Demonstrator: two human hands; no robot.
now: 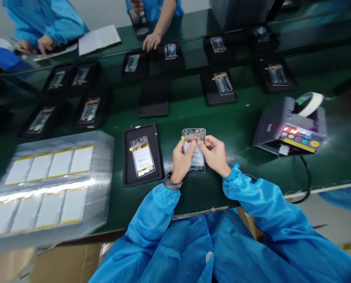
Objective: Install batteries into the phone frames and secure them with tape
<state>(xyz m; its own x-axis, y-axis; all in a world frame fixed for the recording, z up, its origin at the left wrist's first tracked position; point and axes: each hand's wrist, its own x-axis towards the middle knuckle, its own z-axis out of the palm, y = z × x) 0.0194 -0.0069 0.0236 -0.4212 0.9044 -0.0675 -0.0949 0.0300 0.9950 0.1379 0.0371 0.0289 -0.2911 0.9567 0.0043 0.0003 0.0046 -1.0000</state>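
Between my two hands is an opened phone (pixel 197 159), its inner parts and a white battery facing up. My left hand (pixel 181 160) grips its left edge, thumb pressed on the upper end of the battery. From the other side my right hand (pixel 216 154) holds the right edge, its thumb on the same area; the fingers underneath are partly hidden. To the left, a second opened phone (pixel 143 157) with a white battery lies in a black tray (pixel 128 173), apart from my hands.
A clear plastic tray (pixel 101 177) of several white batteries is at the left. A tape dispenser (pixel 277 122) with a lit display stands right, its cable over the table edge. Behind are black trays (pixel 154 104), most with opened phones. Across the table, a co-worker's hand (pixel 152 41) touches a tray.
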